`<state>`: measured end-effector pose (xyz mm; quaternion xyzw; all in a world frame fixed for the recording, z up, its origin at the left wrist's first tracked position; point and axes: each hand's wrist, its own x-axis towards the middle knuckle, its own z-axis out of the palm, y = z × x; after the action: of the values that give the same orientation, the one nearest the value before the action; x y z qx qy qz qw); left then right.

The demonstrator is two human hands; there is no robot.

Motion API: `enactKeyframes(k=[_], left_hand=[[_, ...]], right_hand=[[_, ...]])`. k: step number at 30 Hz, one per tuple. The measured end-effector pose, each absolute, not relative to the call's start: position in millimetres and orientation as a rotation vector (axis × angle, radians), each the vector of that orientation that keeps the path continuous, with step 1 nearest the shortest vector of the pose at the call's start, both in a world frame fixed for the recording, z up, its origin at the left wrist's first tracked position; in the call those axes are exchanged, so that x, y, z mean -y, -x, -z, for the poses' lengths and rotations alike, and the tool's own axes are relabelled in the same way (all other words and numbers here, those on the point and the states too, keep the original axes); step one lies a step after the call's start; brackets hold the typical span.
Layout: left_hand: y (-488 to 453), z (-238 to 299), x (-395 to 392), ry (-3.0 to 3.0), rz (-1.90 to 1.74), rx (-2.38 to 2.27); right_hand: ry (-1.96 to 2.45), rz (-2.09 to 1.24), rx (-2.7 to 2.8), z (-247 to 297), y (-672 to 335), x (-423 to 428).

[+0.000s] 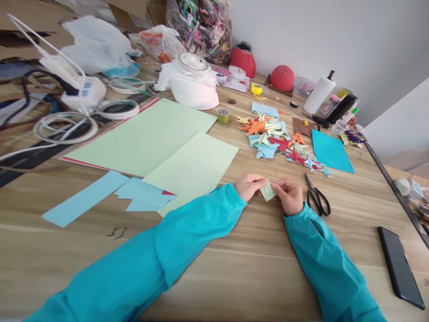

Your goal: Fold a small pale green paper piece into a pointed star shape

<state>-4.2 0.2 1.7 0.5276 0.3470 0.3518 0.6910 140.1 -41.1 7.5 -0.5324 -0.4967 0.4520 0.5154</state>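
Far left, tape rolls (65,127) and a white power strip (82,91) with cables sit on the table (254,268), with a plastic bag (95,44) behind them. Near the front edge lies a blue strip (85,199), with blue scraps (144,197) just beside it. A big green sheet (144,136) lies flat, and a smaller green sheet (197,167) overlaps its right corner. Behind them stands a white pot (192,82), with a thread spool (223,116) near it. At centre, the left hand (250,185), in a teal sleeve, is closed in a pinch on the left edge of a small folded green paper (268,192). The right hand (290,196) pinches the paper's right edge, fingers curled. The paper is between the two hands, at or just above the tabletop; contact with the wood cannot be told. Beyond the hands is a pile of coloured origami (275,136). Black scissors (317,197) lie just beside the right hand, blades shut and pointing away. A blue square (330,152) lies flat behind the scissors, touching the pile's edge. Further back are a red cushion (282,77) and a paper roll (319,94), upright. At far right a dark phone (400,268) lies face up, well apart from the hands.
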Motion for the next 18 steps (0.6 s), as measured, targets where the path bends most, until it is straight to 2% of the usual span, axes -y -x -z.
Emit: enactKeyframes(k=[6, 18], left_hand=[[3.6, -3.6, -1.9, -0.930, -0.919, -0.800], [2.1, -1.0, 0.8, -1.230, -0.863, -0.798]], right_hand=[[1.266, -1.099, 1.149, -5.9, -142.2, 39.8], [1.258, -1.131, 1.259, -7.1, -142.7, 41.4]])
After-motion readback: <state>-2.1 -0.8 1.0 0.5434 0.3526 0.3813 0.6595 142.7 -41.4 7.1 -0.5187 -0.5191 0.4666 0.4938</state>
